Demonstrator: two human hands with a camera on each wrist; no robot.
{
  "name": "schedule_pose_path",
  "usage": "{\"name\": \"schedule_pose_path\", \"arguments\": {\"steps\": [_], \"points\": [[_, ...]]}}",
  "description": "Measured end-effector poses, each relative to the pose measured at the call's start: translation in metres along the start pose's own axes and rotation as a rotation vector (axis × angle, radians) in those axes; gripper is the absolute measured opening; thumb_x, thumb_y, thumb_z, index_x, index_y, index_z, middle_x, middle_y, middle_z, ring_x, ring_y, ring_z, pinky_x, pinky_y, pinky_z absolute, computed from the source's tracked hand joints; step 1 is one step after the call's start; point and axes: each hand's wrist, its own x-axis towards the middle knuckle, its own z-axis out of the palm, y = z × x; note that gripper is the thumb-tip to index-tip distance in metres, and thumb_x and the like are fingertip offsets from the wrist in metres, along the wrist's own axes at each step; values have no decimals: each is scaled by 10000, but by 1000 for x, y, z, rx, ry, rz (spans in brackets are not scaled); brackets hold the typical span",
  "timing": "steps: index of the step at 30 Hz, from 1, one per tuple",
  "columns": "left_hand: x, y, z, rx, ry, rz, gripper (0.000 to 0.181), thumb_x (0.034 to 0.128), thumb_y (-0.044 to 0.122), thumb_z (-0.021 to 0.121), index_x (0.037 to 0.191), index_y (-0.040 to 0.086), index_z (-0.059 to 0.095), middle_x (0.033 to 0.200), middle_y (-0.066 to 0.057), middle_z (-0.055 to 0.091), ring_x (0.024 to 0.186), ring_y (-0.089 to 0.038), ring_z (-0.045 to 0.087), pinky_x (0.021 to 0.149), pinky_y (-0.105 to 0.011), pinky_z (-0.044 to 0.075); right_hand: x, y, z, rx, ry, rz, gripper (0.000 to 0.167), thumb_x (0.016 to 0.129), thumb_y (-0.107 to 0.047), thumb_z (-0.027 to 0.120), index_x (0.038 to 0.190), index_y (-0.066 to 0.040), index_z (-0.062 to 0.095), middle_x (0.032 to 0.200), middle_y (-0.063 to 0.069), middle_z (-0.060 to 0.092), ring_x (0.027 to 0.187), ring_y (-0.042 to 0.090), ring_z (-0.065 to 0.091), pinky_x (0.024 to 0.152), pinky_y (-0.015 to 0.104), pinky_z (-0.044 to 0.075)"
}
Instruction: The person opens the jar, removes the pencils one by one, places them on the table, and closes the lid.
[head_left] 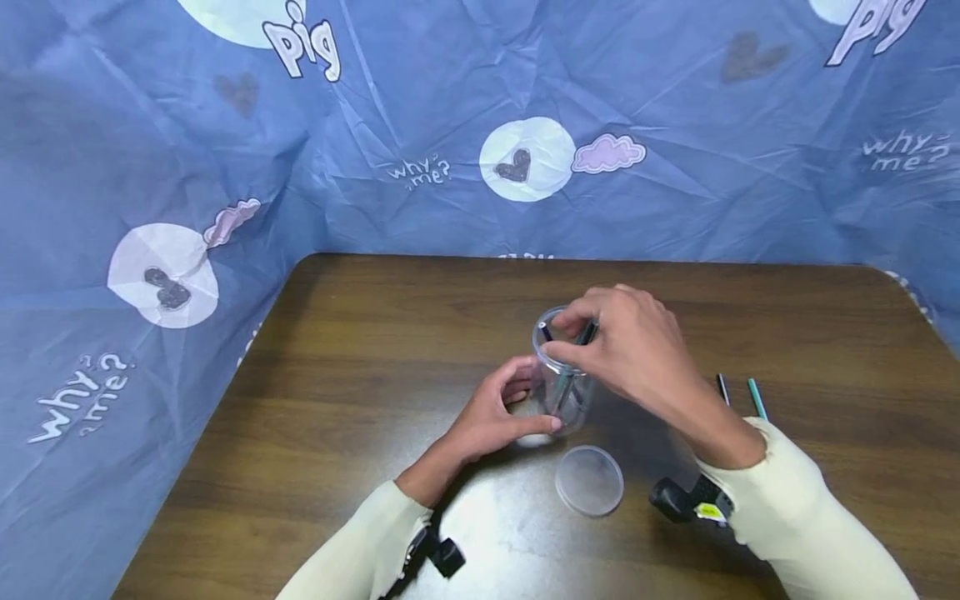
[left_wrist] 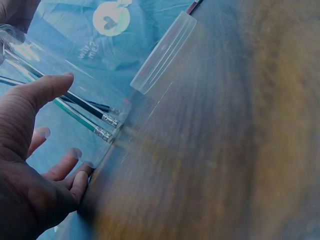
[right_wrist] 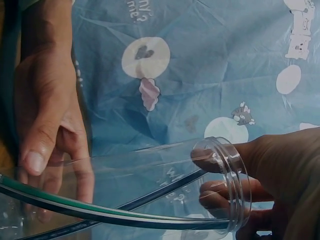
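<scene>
Head view: a brown wood-grain table (head_left: 375, 350) with rounded far corners meets creased blue cloth (head_left: 420, 92) printed with white circles, pink clouds and lettering. On the table stands a clear cylindrical jar (head_left: 550, 390). The left hand (head_left: 495, 417) curls round the jar's left side; the right hand (head_left: 626, 342) is at its mouth. A round lid (head_left: 589, 481) lies nearer the person than the jar; two slim rods (head_left: 759, 400) lie right of it.

Left wrist view: within the jar, glossy green and dark pencils (left_wrist: 80, 118) end in silvery ferrules near its base. The lid is frosted.

Right wrist view: the right fingers reach inside the jar's ringed neck; whether they pinch a pencil, I cannot tell.
</scene>
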Motion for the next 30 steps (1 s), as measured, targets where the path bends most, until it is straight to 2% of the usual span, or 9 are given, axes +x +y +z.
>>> {"name": "schedule_pose_path", "arguments": {"steps": [5,10,14,22,25,30], "points": [[-2,0,-2,15,16,-20,685,750,55,863,1347,101,532,1274,-102,617,1205,-231,570,1044,-439,441,4,-3,-1,-34,-58,13,224,738,-355,878,882,-200,804,818,-82,710,791,210,596,650,442,475],[0,1,-1,-1,8,5,683,747,47,863,1345,81,533,1267,-126,616,1199,-258,573,1044,-453,440,5,-2,-3,-42,-78,28,216,744,-350,875,888,-204,809,914,-34,739,827,225,606,675,456,483],[0,1,0,-1,5,0,670,745,25,858,1332,71,538,1262,-128,617,1196,-261,574,1041,-447,443,6,-3,-4,-39,-106,28,198,761,-341,865,892,-203,808,944,-20,746,861,229,610,718,455,482],[1,-1,2,-3,3,3,679,748,-39,826,1347,-3,508,1278,-202,601,1213,-346,557,1042,-518,429,8,-3,-3,-70,-107,9,151,780,-334,850,865,-217,808,861,-54,736,839,218,615,697,456,484],[1,-1,2,4,4,-2,668,754,-13,834,1342,26,520,1274,-174,608,1210,-310,562,1041,-506,434,10,-3,-2,-81,-104,-2,136,792,-333,839,866,-223,806,851,-62,733,844,211,620,701,458,491],[0,-1,1,2,4,-2,668,746,30,859,1330,90,539,1270,-108,618,1204,-231,569,1041,-439,443,10,-2,0,-81,-101,-19,144,808,-320,826,909,-220,807,728,-103,676,779,176,601,661,429,487]]}}
